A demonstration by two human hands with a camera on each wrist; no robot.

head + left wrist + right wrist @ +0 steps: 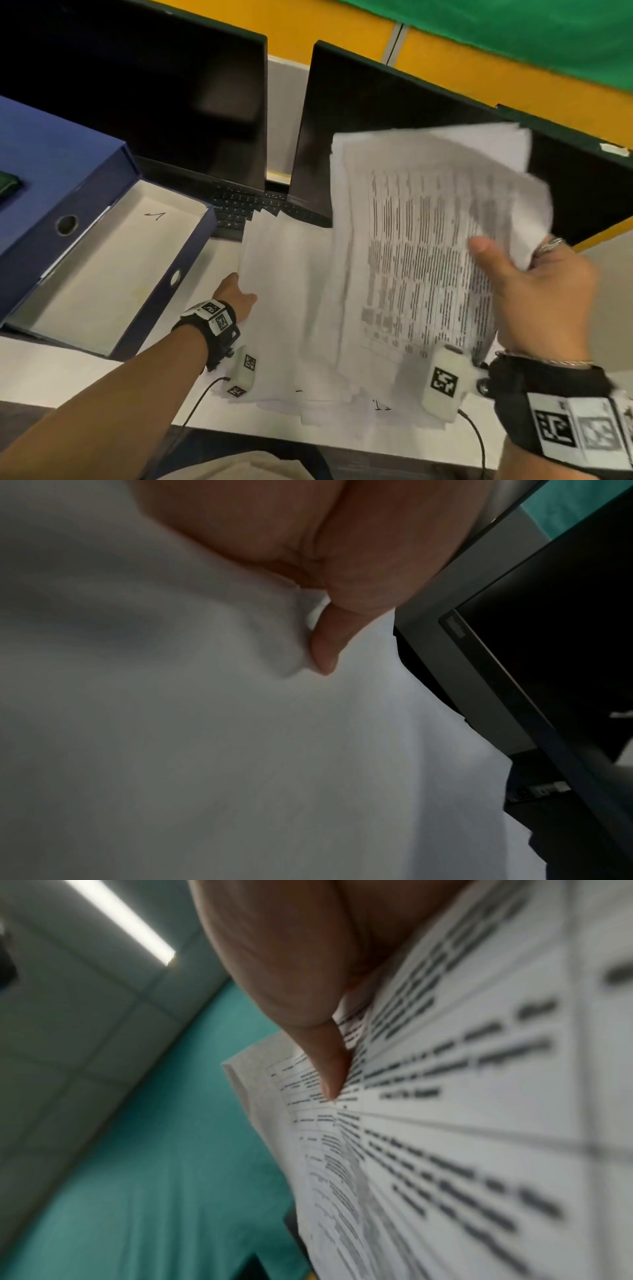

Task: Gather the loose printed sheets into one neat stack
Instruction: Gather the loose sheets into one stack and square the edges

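Observation:
My right hand grips a thick sheaf of printed sheets by its right edge and holds it lifted and tilted over the desk. The thumb presses on the printed top page, with the other fingers hidden behind. More white sheets lie fanned on the desk below. My left hand holds their left edge. Its thumb lies on top of the paper and its fingers are hidden under it.
An open blue box file lies at the left. Two dark monitors and a black keyboard stand behind the papers. The white desk ends close to my body. Cables trail from both wrists.

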